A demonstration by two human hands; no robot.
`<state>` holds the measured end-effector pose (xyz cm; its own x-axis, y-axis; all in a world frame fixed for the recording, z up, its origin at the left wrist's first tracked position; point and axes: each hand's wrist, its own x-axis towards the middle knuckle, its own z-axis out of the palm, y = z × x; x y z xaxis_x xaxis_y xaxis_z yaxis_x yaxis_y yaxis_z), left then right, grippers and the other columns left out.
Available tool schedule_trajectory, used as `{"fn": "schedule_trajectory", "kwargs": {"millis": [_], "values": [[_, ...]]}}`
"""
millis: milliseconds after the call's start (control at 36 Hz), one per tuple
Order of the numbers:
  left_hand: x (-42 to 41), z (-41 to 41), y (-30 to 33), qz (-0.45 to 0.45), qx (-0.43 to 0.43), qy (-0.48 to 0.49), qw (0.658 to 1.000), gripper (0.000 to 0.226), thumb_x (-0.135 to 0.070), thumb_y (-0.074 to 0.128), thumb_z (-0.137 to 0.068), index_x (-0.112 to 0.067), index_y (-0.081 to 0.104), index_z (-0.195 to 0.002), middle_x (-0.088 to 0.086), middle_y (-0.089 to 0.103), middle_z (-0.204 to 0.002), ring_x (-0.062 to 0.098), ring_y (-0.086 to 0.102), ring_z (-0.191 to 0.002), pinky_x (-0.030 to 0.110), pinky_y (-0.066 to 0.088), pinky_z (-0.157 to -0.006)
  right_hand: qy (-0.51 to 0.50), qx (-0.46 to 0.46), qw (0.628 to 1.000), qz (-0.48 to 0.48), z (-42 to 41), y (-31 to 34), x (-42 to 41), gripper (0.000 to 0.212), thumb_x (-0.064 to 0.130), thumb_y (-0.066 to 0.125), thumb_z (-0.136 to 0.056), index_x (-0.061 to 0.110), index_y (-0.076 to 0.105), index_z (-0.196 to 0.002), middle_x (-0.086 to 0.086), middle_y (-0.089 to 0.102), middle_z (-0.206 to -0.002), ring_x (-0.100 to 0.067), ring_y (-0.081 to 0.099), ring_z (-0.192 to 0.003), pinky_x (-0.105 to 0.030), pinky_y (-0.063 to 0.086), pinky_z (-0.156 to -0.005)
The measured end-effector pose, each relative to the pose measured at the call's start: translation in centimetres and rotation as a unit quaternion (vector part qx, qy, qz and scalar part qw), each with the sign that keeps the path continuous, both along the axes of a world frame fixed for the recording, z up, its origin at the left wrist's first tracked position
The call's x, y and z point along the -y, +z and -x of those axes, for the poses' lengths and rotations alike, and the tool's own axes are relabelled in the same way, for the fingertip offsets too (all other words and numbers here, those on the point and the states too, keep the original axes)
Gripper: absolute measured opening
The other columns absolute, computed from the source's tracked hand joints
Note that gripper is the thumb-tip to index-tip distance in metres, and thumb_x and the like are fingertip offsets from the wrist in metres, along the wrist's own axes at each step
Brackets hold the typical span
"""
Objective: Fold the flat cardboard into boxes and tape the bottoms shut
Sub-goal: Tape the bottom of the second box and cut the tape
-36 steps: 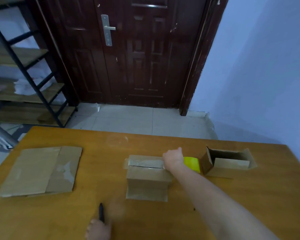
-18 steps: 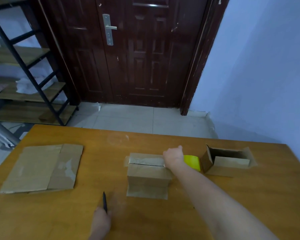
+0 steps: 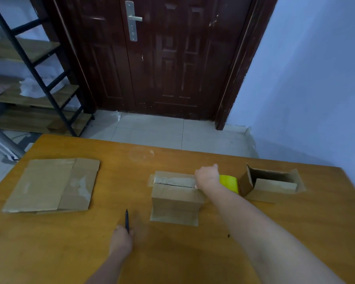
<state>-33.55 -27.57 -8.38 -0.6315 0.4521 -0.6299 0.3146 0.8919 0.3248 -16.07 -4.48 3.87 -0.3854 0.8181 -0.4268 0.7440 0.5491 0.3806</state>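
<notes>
Right hand (image 3: 206, 177) grips yellow tape roll (image 3: 229, 183) at the box (image 3: 175, 196) seam, mid-table, likely to keep the strip taut; left hand (image 3: 121, 240) pinches a pen (image 3: 127, 219), probably to cut it.

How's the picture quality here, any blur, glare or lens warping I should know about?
Head view: dim, bluish, soft overall. Wide-angle warping bows the door frame and shelf posts. Mild sheen on the door and on the tape along the middle box. The left hand holding the pen looks slightly smeared; the right hand hides part of the yellow tape roll.
</notes>
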Motion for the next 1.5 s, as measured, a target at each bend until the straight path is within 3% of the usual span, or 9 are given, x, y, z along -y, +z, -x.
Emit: {"fn": "schedule_trajectory", "kwargs": {"millis": [250,389,528,694,861,972,1111,1389,1500], "values": [[-0.2,-0.6,0.2,-0.062,-0.022,0.026,0.997,0.02,-0.018,0.053,-0.095,-0.002,0.045,-0.104,0.018,0.06,-0.097,0.029,0.057,-0.071,0.035,0.044,-0.054,-0.006,0.003,1.0,0.0,0.1,0.3,0.2,0.031,0.024,0.052,-0.094,0.019,0.06,-0.124,-0.001,0.063,-0.125,-0.024,0.059,-0.115,-0.04,0.031,-0.102],[-1.8,-2.5,3.2,-0.201,-0.055,0.053,0.977,0.014,-0.016,0.047,-0.097,-0.003,0.044,-0.098,0.015,0.055,-0.078,0.028,0.05,-0.058,0.035,0.039,-0.05,-0.004,0.006,1.0,-0.002,0.1,0.6,0.3,0.031,0.026,0.052,-0.095,0.019,0.059,-0.124,-0.001,0.063,-0.125,-0.023,0.059,-0.115,-0.038,0.032,-0.101],[-5.8,-4.8,7.7,-0.315,-0.062,-0.007,0.947,0.011,-0.02,0.04,-0.1,-0.009,0.041,-0.1,0.008,0.052,-0.065,0.026,0.047,-0.049,0.029,0.032,-0.042,-0.012,-0.004,1.0,0.002,0.0,0.7,0.4,0.032,0.025,0.053,-0.094,0.019,0.058,-0.125,-0.001,0.062,-0.125,-0.023,0.059,-0.116,-0.039,0.031,-0.101],[-11.6,-8.6,12.4,-0.443,0.082,-0.021,0.892,0.012,-0.018,0.035,-0.101,-0.014,0.045,-0.094,0.004,0.059,-0.073,0.018,0.057,-0.062,0.025,0.045,-0.057,-0.013,-0.016,1.0,0.002,-0.3,1.0,0.6,0.029,0.022,0.051,-0.094,0.019,0.06,-0.121,0.0,0.063,-0.121,-0.024,0.06,-0.112,-0.039,0.032,-0.1],[-15.3,-11.1,12.6,-0.415,0.246,0.023,0.876,0.019,-0.021,0.033,-0.102,-0.009,0.044,-0.112,0.005,0.066,-0.106,0.019,0.062,-0.101,0.034,0.048,-0.091,-0.02,-0.041,0.999,0.011,-0.6,0.7,0.6,0.026,0.022,0.05,-0.092,0.028,0.062,-0.114,0.004,0.066,-0.115,-0.019,0.062,-0.108,-0.037,0.032,-0.095],[-15.6,-10.9,10.7,-0.355,0.256,0.039,0.898,0.014,-0.022,0.034,-0.103,-0.011,0.042,-0.106,0.007,0.064,-0.114,0.02,0.056,-0.094,0.031,0.044,-0.075,-0.019,-0.064,0.998,0.007,-1.1,0.8,0.3,0.028,0.024,0.053,-0.091,0.022,0.062,-0.118,0.001,0.064,-0.12,-0.021,0.061,-0.113,-0.037,0.03,-0.1],[-15.4,-10.6,9.8,-0.34,0.256,0.037,0.904,0.016,-0.023,0.035,-0.102,-0.011,0.045,-0.102,0.003,0.056,-0.095,0.01,0.05,-0.071,0.023,0.035,-0.056,-0.026,-0.073,0.997,0.018,-1.5,0.6,-0.1,0.032,0.034,0.059,-0.089,0.02,0.062,-0.118,0.002,0.064,-0.121,-0.019,0.06,-0.114,-0.036,0.032,-0.097],[-15.3,-10.2,9.7,-0.334,0.284,0.045,0.898,0.02,-0.025,0.037,-0.102,-0.009,0.045,-0.112,-0.01,0.06,-0.095,0.01,0.051,-0.087,0.026,0.037,-0.069,-0.092,-0.152,0.984,0.016,-2.1,-0.4,1.2,0.041,0.028,0.053,-0.093,0.006,0.048,-0.127,-0.009,0.06,-0.125,-0.025,0.058,-0.116,-0.036,0.039,-0.094],[-15.4,-9.9,9.0,-0.33,0.289,0.039,0.898,0.017,-0.026,0.04,-0.101,-0.011,0.046,-0.106,-0.006,0.056,-0.091,0.018,0.05,-0.093,0.031,0.033,-0.079,-0.075,-0.256,0.963,-0.023,-1.5,0.5,1.8,0.034,0.023,0.046,-0.095,0.006,0.05,-0.124,-0.012,0.052,-0.127,-0.03,0.048,-0.12,-0.039,0.038,-0.096]]}}
